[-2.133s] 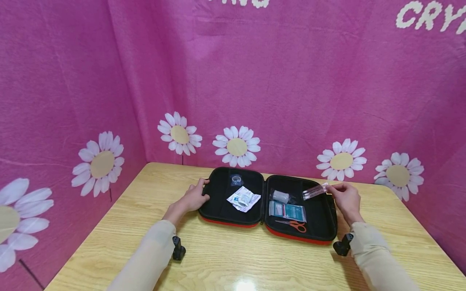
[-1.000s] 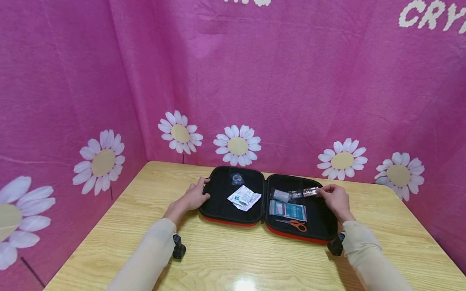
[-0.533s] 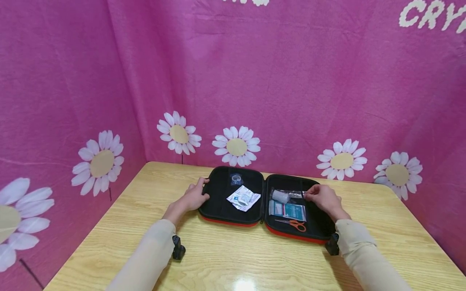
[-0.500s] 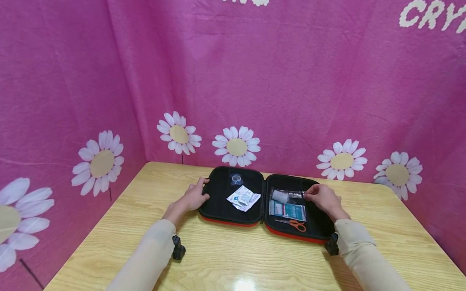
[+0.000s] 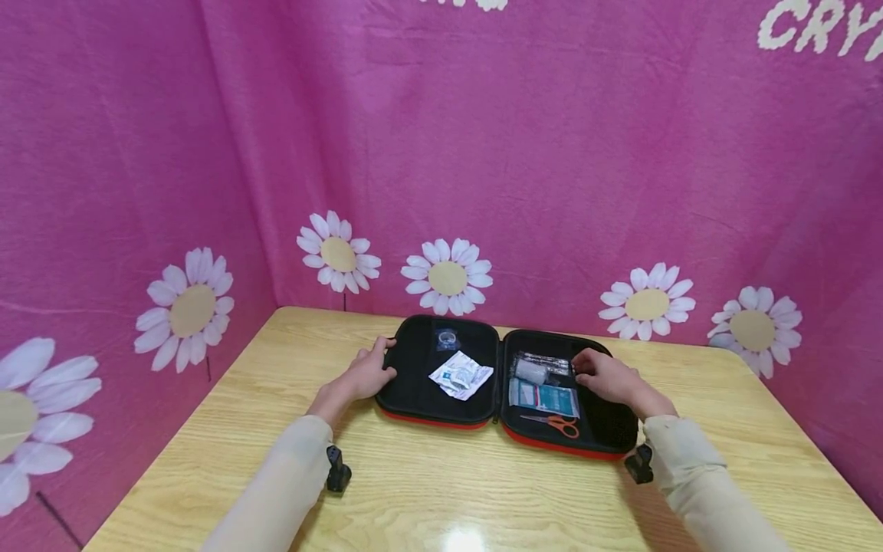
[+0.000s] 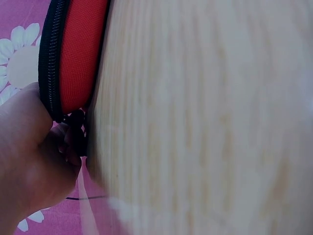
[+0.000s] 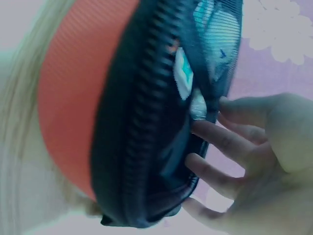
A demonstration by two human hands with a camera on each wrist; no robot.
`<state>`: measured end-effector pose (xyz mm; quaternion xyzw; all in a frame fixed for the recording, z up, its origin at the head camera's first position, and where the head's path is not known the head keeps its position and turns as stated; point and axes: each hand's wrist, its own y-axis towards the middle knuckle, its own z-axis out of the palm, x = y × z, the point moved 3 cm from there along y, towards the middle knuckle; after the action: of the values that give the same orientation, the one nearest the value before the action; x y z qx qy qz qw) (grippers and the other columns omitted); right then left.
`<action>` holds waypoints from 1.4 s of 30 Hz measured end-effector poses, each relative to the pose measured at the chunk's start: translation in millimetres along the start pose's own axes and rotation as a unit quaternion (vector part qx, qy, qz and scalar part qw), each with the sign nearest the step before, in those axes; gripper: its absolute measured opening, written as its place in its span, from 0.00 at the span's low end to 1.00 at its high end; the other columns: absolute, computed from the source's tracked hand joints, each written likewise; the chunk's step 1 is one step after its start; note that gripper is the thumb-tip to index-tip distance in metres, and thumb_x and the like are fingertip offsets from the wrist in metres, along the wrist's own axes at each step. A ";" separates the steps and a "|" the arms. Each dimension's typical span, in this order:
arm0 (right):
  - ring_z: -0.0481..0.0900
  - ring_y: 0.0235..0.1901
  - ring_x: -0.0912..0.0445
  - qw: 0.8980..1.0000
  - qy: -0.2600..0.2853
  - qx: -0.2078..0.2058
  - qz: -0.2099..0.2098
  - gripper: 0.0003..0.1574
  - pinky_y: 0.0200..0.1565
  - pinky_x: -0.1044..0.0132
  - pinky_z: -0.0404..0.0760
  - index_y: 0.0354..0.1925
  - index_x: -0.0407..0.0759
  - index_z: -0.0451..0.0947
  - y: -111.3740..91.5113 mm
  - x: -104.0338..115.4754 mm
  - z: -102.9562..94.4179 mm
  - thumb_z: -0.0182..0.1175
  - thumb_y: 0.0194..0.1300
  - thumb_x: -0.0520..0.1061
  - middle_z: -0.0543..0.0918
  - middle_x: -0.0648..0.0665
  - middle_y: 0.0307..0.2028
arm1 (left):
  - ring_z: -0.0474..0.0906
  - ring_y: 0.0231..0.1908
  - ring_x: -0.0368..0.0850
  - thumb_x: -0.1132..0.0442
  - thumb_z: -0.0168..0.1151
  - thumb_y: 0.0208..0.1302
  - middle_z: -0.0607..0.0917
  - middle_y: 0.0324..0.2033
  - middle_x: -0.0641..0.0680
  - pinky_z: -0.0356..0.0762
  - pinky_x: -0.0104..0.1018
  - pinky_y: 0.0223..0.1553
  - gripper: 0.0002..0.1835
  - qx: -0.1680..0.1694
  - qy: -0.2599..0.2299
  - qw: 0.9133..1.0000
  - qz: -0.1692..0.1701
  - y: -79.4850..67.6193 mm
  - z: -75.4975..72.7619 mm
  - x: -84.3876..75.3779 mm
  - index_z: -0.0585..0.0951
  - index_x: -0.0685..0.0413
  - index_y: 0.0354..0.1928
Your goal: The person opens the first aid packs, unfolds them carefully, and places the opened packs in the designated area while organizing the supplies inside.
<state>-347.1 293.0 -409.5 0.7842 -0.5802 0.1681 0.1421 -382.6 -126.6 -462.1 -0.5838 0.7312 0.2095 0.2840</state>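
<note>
My left hand (image 5: pixel 366 373) grips the outer left edge of the open black case (image 5: pixel 403 387), thumb over the zipped rim and fingers curled behind it. Over the right half hovers my right hand (image 5: pixel 612 379), its fingers loosely bent and holding nothing in the right wrist view. Just left of its fingertips lies a clear wrapped packet of thin sticks (image 5: pixel 548 363). Below the packet sit a white bandage roll (image 5: pixel 530 372) in clear wrap, a teal packet (image 5: pixel 552 399) and orange-handled scissors (image 5: pixel 564 426). Whether the fingertips touch the case lining I cannot tell.
The case's left half holds white paper sachets (image 5: pixel 476 377) and a wrapped tape roll (image 5: pixel 448 340). Its red outer shell (image 6: pixel 78 58) rests on the wooden table (image 5: pixel 441 491). Behind the table hangs a pink cloth (image 5: pixel 545 176) with daisies.
The right hand has carried the packet of sticks leftward into the case's right half, laid it above the bandage roll and let go. The left hand has stayed on the case edge.
</note>
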 end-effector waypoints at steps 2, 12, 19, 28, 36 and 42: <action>0.80 0.51 0.36 1.000 0.018 0.010 -0.014 0.20 0.54 0.41 0.76 0.53 0.25 0.72 -1.4 3.7 -1.2 0.58 0.67 0.38 0.82 0.27 0.49 | 0.63 0.61 0.58 0.61 0.55 0.69 0.69 0.65 0.66 0.64 0.55 0.64 0.32 0.000 0.004 1.000 -0.002 0.1 0.0 1.4 0.58 0.51 0.73; 0.81 0.49 0.39 0.999 0.031 -0.004 -0.031 0.19 0.52 0.43 0.79 0.56 0.31 0.73 -3.9 40.6 -0.8 0.57 0.69 0.39 0.83 0.30 0.49 | 0.63 0.61 0.59 0.62 0.55 0.69 0.71 0.64 0.66 0.64 0.55 0.62 0.32 -0.012 0.021 1.000 -0.004 -0.4 0.6 3.3 0.59 0.51 0.72; 0.84 0.43 0.47 0.997 0.073 -0.026 -0.029 0.24 0.47 0.50 0.83 0.60 0.34 0.71 0.4 74.0 17.3 0.58 0.69 0.41 0.84 0.36 0.46 | 0.63 0.62 0.62 0.61 0.54 0.69 0.70 0.67 0.64 0.62 0.56 0.63 0.31 -0.022 0.050 0.998 -0.014 -2.3 3.8 -5.0 0.58 0.55 0.72; 0.78 0.46 0.46 0.997 0.072 -0.010 -0.040 0.31 0.52 0.47 0.78 0.62 0.34 0.71 5.9 105.8 52.4 0.64 0.66 0.48 0.78 0.33 0.49 | 0.64 0.60 0.60 0.60 0.54 0.72 0.68 0.72 0.58 0.63 0.54 0.63 0.30 -0.026 0.075 0.997 -0.008 -3.1 5.9 -9.7 0.57 0.55 0.72; 0.74 0.52 0.43 0.998 0.055 0.041 0.009 0.43 0.59 0.44 0.72 0.69 0.33 0.64 5.9 112.2 68.1 0.66 0.65 0.52 0.71 0.30 0.56 | 0.64 0.61 0.59 0.59 0.53 0.73 0.68 0.72 0.56 0.62 0.53 0.64 0.30 -0.024 0.071 0.997 -0.013 -0.6 8.4 -8.7 0.57 0.53 0.72; 0.65 0.69 0.37 0.993 0.100 0.065 0.005 0.45 0.68 0.41 0.64 0.73 0.32 0.57 2.6 107.0 71.9 0.61 0.69 0.52 0.65 0.29 0.70 | 0.64 0.62 0.61 0.60 0.53 0.71 0.70 0.70 0.59 0.62 0.55 0.64 0.31 -0.020 0.091 0.996 -0.001 -1.7 5.8 -10.4 0.58 0.55 0.72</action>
<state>-313.5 169.9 -428.5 0.7679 -0.5553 0.2835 0.1471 -378.3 -115.6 -459.5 -0.6066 0.7492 0.1700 0.2047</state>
